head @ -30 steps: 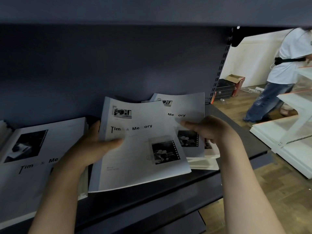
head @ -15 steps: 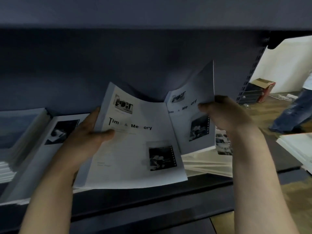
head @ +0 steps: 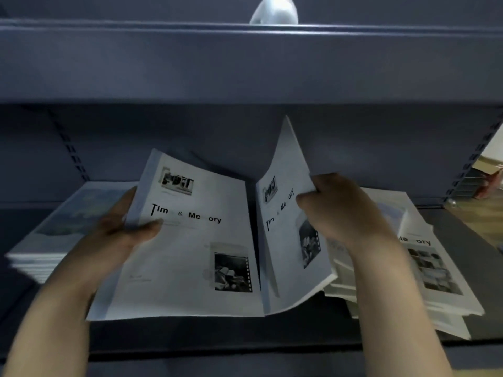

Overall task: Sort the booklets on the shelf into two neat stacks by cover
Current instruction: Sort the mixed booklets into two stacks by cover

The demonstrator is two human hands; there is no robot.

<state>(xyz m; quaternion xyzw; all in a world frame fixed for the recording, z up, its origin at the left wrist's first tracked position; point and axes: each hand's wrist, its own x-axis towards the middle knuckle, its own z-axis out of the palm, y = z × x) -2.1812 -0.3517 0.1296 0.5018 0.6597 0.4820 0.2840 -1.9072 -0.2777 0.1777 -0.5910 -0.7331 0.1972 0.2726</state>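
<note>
My left hand [head: 122,232] grips the left edge of a white "Time & Memory" booklet [head: 190,246], thumb on its cover, holding it above the dark shelf [head: 313,341]. My right hand [head: 343,210] pinches the right edge of a second booklet with the same cover [head: 285,213], lifted and tilted steeply on its edge. Under my right arm lies a messy pile of booklets [head: 424,262], its top one also reading "Memory". At the left sits a stack with a blurred bluish cover [head: 68,224].
The shelf above [head: 245,63] hangs low over the booklets, with a pale object [head: 273,12] on top of it. Slotted uprights [head: 72,153] run down the back panel on both sides. Wooden floor and a cardboard box [head: 487,170] show at the far right.
My right hand has lifted its booklet higher and tilted it more upright. The view has swung left and up, bringing in the left stack; the person at the right is out of sight.
</note>
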